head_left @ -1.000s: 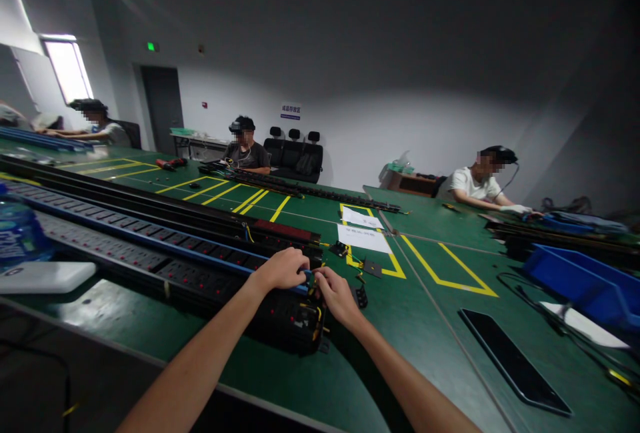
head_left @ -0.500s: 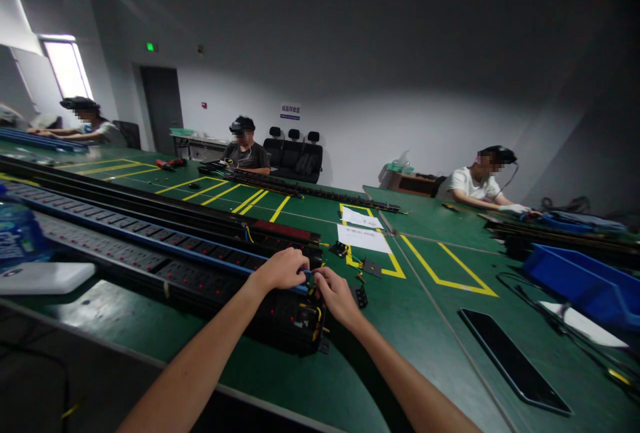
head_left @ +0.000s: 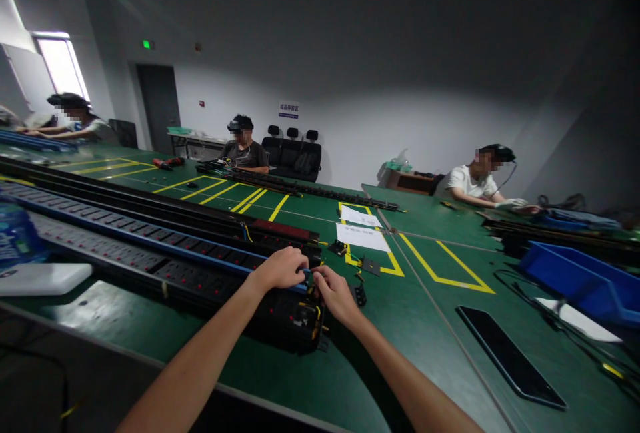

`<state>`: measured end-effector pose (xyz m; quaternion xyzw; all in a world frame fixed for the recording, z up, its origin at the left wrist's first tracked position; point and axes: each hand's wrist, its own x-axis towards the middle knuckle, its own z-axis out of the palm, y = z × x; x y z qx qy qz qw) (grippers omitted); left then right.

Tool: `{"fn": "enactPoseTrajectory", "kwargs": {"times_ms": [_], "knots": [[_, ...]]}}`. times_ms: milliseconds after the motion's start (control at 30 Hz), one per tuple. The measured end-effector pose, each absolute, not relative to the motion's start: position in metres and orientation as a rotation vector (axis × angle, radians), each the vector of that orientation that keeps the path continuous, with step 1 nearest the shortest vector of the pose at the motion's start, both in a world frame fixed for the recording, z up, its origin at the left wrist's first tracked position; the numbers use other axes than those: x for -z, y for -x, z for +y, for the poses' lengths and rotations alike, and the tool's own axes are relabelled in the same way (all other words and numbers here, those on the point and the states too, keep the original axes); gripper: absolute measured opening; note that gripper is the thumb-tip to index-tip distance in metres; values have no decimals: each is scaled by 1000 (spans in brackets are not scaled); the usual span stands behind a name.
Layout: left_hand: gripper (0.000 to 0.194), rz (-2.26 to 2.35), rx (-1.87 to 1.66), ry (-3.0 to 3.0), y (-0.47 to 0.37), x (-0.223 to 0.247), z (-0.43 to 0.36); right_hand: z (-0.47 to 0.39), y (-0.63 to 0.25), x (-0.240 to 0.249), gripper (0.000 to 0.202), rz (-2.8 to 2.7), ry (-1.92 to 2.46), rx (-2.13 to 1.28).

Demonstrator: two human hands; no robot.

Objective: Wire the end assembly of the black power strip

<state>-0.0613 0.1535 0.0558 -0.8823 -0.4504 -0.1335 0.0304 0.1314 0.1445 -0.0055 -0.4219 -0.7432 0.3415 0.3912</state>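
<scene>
Long black power strips with rows of sockets lie side by side on the green table (head_left: 400, 326). My left hand (head_left: 283, 267), fingers curled, rests over the right end of the blue-edged power strip (head_left: 210, 248). My right hand (head_left: 335, 293) meets it there, thumb and fingers pinched together. Between the fingertips is something small, partly blue, that I cannot make out. Just below the hands, the open end of the nearer power strip (head_left: 280, 316) shows yellow wire (head_left: 319, 313). A black end piece (head_left: 359, 295) lies right of my right hand.
Small black plates (head_left: 371, 265) and paper sheets (head_left: 363, 236) lie beyond my hands. On the right are a phone (head_left: 510, 356), a black cable (head_left: 543, 309) and a blue bin (head_left: 575, 279). A bottle (head_left: 17, 236) and white box (head_left: 45, 278) stand left. Several people sit around the tables.
The view has shifted slightly. Both hands stay at the strip's end with almost the same grip. At the right, a co-worker's gloved hand has moved a little.
</scene>
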Motion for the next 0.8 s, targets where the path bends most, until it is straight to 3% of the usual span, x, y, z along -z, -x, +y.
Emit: {"fn": "enactPoseTrajectory", "kwargs": {"times_ms": [800], "knots": [[22, -1418, 409, 2728, 61, -57, 153, 144, -131, 4, 35, -1900, 1088, -865]]}}
